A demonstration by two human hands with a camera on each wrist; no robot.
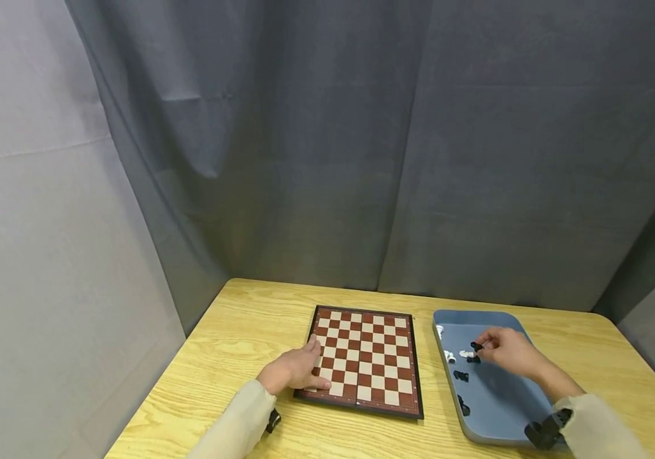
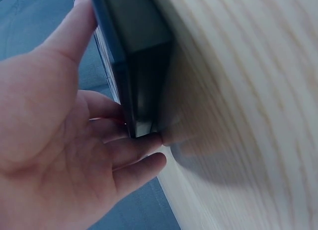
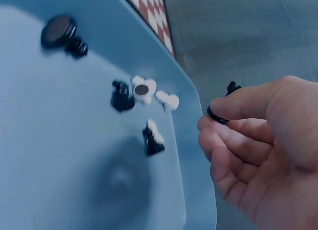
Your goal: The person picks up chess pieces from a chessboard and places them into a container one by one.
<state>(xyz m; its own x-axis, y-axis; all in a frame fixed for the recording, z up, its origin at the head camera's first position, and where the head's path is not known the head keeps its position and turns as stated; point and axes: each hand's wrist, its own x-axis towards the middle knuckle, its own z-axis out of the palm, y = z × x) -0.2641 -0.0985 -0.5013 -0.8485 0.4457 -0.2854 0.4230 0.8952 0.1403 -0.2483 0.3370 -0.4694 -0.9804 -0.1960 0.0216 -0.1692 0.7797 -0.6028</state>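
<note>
A red-and-cream chessboard with a dark rim lies on the table. My left hand rests at its near left corner, thumb on the board and fingers along the left side. From the left wrist view, the fingertips of that hand sit at the board's black side, close to the table. Over the blue tray, my right hand pinches a black chess piece between thumb and fingers. Below it lie black and white chess pieces, including a black one and a white one.
More pieces lie along the tray's left side, among them a black one near the front. The wooden table ends at a grey curtain behind, with a pale curtain to the left.
</note>
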